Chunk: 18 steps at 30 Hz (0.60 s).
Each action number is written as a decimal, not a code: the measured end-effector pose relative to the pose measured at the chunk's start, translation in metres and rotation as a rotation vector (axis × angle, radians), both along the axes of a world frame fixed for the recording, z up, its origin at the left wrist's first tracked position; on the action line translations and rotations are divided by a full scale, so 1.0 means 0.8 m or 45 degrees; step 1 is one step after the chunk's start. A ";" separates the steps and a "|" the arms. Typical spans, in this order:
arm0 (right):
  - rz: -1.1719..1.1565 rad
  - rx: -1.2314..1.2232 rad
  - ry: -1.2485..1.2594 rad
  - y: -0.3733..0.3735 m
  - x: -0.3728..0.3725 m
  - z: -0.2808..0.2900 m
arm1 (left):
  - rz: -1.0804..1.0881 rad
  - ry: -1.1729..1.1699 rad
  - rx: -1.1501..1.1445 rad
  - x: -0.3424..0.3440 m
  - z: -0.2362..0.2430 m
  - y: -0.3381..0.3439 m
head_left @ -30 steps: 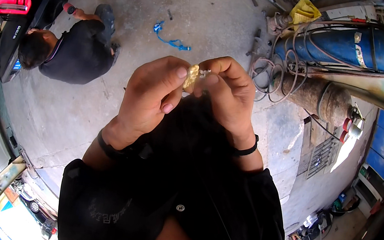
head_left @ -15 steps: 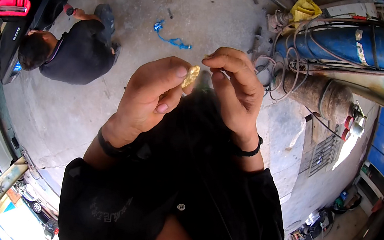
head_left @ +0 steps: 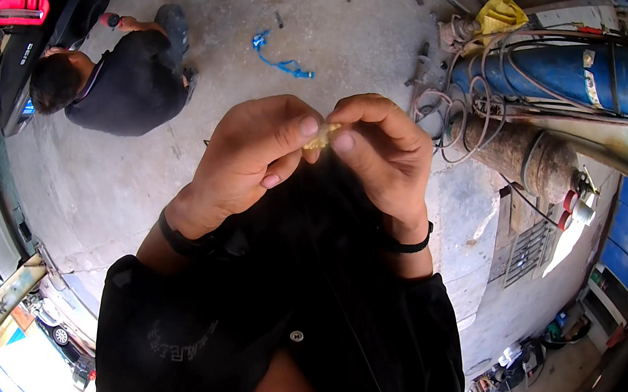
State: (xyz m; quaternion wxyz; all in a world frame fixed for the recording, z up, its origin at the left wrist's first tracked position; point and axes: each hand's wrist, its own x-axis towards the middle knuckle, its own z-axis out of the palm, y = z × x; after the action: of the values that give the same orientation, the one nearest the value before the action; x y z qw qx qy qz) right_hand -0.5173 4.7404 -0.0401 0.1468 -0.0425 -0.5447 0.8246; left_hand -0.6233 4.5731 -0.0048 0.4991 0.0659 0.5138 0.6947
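Note:
Between my two hands is a small, knobbly, yellowish piece [head_left: 318,143]; its kind cannot be made out. My left hand [head_left: 252,152] pinches it between thumb and fingers. From the other side, my right hand [head_left: 383,153] closes its thumb and forefinger on the piece's upper right edge. The fingertips of both hands nearly meet and cover much of it. I hold it up in front of my dark-clothed body, above the concrete floor.
A person [head_left: 126,84] crouches at the left by a black car [head_left: 45,10]. A blue strap [head_left: 287,67] lies on the floor ahead. At the right lie a blue gas cylinder [head_left: 560,74], a rusty cylinder [head_left: 521,156] and looped hoses [head_left: 448,138]. A yellow bag [head_left: 500,14] sits behind them.
My right hand has moved in and slightly down, and its thumb and forefinger have closed on the yellowish piece. My left hand has kept its pinch.

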 end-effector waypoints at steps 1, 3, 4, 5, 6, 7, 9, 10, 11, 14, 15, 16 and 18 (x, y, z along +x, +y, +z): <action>-0.004 0.013 0.007 0.001 0.000 0.000 | 0.003 0.054 -0.011 0.001 0.001 0.000; -0.006 0.010 0.022 0.001 0.001 0.001 | 0.073 0.151 0.000 0.004 0.003 0.002; -0.006 0.009 0.037 0.001 0.001 0.002 | 0.131 0.216 0.017 0.006 0.003 0.003; -0.007 0.001 0.030 0.001 0.001 0.003 | 0.184 0.364 0.043 0.007 0.004 0.003; -0.008 -0.008 0.034 0.000 0.001 0.004 | 0.257 0.525 0.078 0.009 0.004 0.005; -0.016 -0.025 0.049 0.000 0.000 0.006 | 0.269 0.704 0.095 0.008 0.005 0.004; -0.071 0.019 0.049 -0.002 0.001 0.009 | 0.276 1.274 0.011 0.006 0.005 0.003; -0.088 0.046 0.043 -0.002 0.001 0.010 | 0.304 1.554 -0.020 0.005 0.006 0.003; -0.103 0.080 0.074 -0.002 0.001 0.011 | 0.280 1.602 -0.060 0.005 0.005 0.002; -0.111 0.190 0.124 0.000 0.000 0.011 | 0.256 1.729 -0.154 0.005 0.003 0.003; -0.117 0.217 0.136 0.001 0.000 0.011 | 0.286 1.798 -0.148 0.006 0.003 0.005; -0.127 0.248 0.140 0.001 0.000 0.011 | 0.293 1.862 -0.158 0.006 0.002 0.006; -0.125 0.285 0.129 0.001 0.000 0.010 | 0.312 1.999 -0.149 0.003 0.000 0.009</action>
State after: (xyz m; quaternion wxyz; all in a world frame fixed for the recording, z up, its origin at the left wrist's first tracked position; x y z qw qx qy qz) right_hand -0.5171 4.7409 -0.0320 0.2180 -0.0108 -0.6225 0.7516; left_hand -0.6207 4.5805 -0.0048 -0.0859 0.4528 0.7545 0.4672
